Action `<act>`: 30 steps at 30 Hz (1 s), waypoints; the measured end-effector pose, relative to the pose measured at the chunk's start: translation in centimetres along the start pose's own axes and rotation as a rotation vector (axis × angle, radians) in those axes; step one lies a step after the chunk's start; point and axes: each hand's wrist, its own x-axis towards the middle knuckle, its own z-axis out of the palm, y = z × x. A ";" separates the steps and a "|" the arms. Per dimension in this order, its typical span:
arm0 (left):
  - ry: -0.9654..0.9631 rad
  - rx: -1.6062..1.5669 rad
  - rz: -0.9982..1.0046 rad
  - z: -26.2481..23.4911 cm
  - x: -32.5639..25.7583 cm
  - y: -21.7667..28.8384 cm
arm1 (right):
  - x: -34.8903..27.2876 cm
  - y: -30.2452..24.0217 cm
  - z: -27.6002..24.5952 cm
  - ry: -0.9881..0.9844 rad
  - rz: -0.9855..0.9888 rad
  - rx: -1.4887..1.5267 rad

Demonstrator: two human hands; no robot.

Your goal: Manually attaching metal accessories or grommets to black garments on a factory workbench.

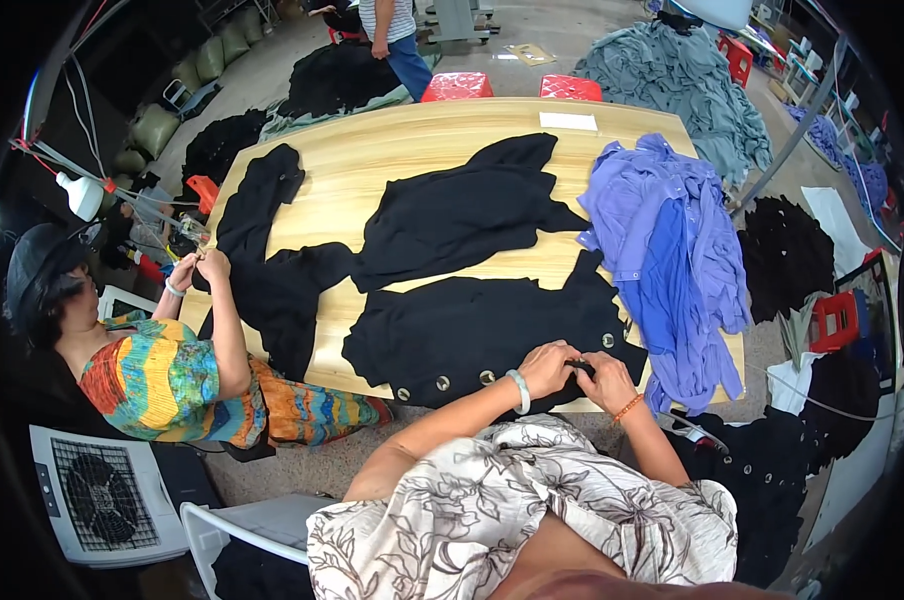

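Observation:
A black knit garment (472, 325) lies spread along the near side of the table, with several large shiny buttons (443, 383) along its near edge. My left hand (545, 370), a pale bangle at its wrist, pinches a small dark bit of this garment's near edge. Close beside it, my right hand (609, 383) has its fingers closed on the same bit. Fingers cover most of that spot, so whether a button is there cannot be made out. Another black garment (452, 215) lies flat beyond it, and a heap of purple garments (662, 220) rests to the right.
At the left, a co-worker (152, 370) in a hat works with both hands beside black clothing (282, 290). Red stools (458, 87) stand at the table's (322, 150) far edge. Cloth piles (672, 80) cover the floor beyond. A fan cooler (102, 495) stands lower left.

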 end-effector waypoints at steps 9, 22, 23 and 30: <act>0.107 0.063 0.011 0.6 -0.6 -0.8 | 0.0 0.0 -0.2 -0.063 -0.062 0.020; 0.048 0.067 0.003 0.4 -1.4 -1.0 | -0.8 0.2 0.5 0.022 -0.144 0.108; 0.028 0.055 0.008 0.4 -1.4 -0.9 | -1.1 0.3 0.5 0.021 -0.159 0.114; 0.089 0.187 0.008 0.0 0.3 -1.7 | -0.9 2.8 -0.9 -0.093 -0.013 -0.190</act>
